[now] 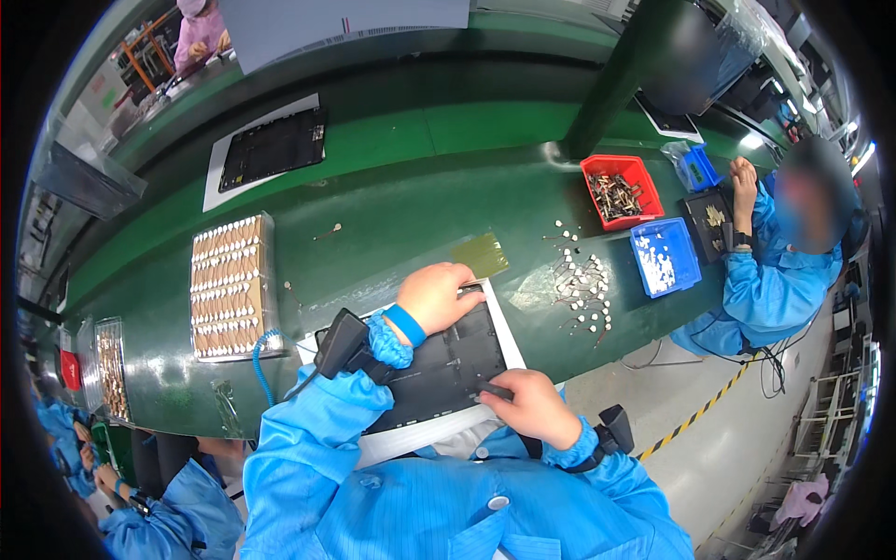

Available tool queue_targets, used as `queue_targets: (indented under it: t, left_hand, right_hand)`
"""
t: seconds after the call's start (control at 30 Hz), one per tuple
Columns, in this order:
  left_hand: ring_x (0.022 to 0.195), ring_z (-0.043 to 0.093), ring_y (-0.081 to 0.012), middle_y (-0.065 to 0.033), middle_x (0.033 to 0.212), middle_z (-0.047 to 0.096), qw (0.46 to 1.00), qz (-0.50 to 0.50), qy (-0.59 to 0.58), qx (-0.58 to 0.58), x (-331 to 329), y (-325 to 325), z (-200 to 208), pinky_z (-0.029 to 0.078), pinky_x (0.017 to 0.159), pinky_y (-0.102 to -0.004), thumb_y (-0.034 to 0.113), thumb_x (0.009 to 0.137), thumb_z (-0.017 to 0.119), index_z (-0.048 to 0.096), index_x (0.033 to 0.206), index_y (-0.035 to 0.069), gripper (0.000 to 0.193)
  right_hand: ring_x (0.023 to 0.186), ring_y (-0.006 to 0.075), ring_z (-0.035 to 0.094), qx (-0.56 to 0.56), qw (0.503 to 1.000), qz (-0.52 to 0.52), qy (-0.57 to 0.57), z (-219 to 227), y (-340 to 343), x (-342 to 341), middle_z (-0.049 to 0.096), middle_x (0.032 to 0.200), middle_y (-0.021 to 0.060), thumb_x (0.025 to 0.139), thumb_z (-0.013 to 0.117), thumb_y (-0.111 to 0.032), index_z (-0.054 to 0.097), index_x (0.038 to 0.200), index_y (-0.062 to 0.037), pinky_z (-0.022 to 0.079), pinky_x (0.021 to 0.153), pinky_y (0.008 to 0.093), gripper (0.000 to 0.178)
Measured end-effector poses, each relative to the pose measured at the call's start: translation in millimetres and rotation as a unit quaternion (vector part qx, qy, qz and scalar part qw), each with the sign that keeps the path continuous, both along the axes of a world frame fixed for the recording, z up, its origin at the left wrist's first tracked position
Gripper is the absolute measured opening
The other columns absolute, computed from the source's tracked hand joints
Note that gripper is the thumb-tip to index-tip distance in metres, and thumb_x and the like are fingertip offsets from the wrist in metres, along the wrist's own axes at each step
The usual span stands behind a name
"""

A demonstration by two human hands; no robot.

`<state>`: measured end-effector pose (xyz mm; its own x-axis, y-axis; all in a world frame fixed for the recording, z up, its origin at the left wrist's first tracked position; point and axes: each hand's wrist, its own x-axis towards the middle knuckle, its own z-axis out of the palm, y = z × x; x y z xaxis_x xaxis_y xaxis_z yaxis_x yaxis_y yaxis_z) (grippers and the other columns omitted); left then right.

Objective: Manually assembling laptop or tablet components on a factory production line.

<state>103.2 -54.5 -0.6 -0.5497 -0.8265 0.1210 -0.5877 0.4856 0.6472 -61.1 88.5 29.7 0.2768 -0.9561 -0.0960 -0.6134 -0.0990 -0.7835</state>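
Note:
A flat black panel (439,373), perhaps a device's back cover, lies on a white sheet (509,336) at the table's near edge, close to my body. My left hand (434,301) reaches over the panel to its far right corner. Thumb and forefinger are bent together there; what they pinch, if anything, is hidden. Between the fingers of my right hand (537,409) is a short dark stick-like tool (497,391), its tip over the panel's lower right part. A blue wristband (404,325) circles my left wrist.
Left stands a tray (229,289) with rows of small white-tipped wired parts. Loose similar parts (583,285) lie right, near a red bin (623,191) and a blue bin (665,257). Another panel (273,149) rests farther back. A blue-sleeved person (784,289) sits right; a coiled cord (259,364) hangs left.

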Motion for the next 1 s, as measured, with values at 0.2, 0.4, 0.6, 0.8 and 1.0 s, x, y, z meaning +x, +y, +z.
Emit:
queue_targets:
  t: [0.2,0.4,0.6,0.8,1.0]
  left_hand:
    - [0.075,0.058,-0.0317,-0.0114,0.078,0.061,0.998,0.048,0.040,-0.009,0.3,5.3,-3.8,0.046,0.064,-0.0402,0.032,0.071,0.066,0.060,0.082,0.007,0.028]
    - [0.076,0.058,-0.0319,-0.0116,0.079,0.062,0.998,0.046,0.042,-0.013,-0.8,4.4,-4.7,0.046,0.064,-0.0405,0.032,0.071,0.066,0.061,0.082,0.006,0.028]
    - [0.074,0.058,-0.0326,-0.0126,0.078,0.061,0.998,0.031,0.046,-0.012,-3.0,4.3,-1.1,0.046,0.063,-0.0406,0.031,0.071,0.067,0.062,0.082,0.006,0.028]
    - [0.071,0.059,-0.0314,-0.0122,0.075,0.060,0.997,0.053,0.054,-0.029,2.4,9.9,-3.9,0.047,0.061,-0.0400,0.033,0.071,0.066,0.062,0.082,0.009,0.027]
    - [0.072,0.059,-0.0316,-0.0129,0.077,0.061,0.997,0.053,0.060,-0.018,-2.7,10.0,6.3,0.047,0.062,-0.0387,0.029,0.070,0.067,0.063,0.082,0.006,0.026]
  right_hand:
    - [0.068,0.0338,0.058,0.009,0.993,0.059,0.105,-5.1,0.4,22.1,0.060,0.071,0.0144,0.071,0.065,-0.022,0.063,0.078,-0.0022,0.046,0.061,0.0423,0.021]
    - [0.066,0.0335,0.058,0.072,0.971,0.058,0.221,9.7,-9.7,34.4,0.059,0.066,0.0147,0.068,0.064,-0.023,0.062,0.070,-0.0043,0.046,0.059,0.0437,0.019]
    - [0.062,0.0337,0.058,0.074,0.959,0.087,0.258,9.9,-17.1,37.9,0.058,0.063,0.0146,0.067,0.063,-0.026,0.062,0.069,-0.0069,0.045,0.056,0.0437,0.019]
    - [0.074,0.0323,0.058,-0.015,0.983,0.018,0.181,36.4,-45.3,-8.7,0.060,0.077,0.0124,0.073,0.062,-0.027,0.063,0.079,-0.0077,0.046,0.063,0.0412,0.020]
    - [0.076,0.0333,0.058,-0.174,0.934,-0.233,0.208,68.1,-164.8,-142.0,0.060,0.078,0.0184,0.072,0.063,-0.018,0.061,0.080,-0.0011,0.045,0.065,0.0398,0.019]
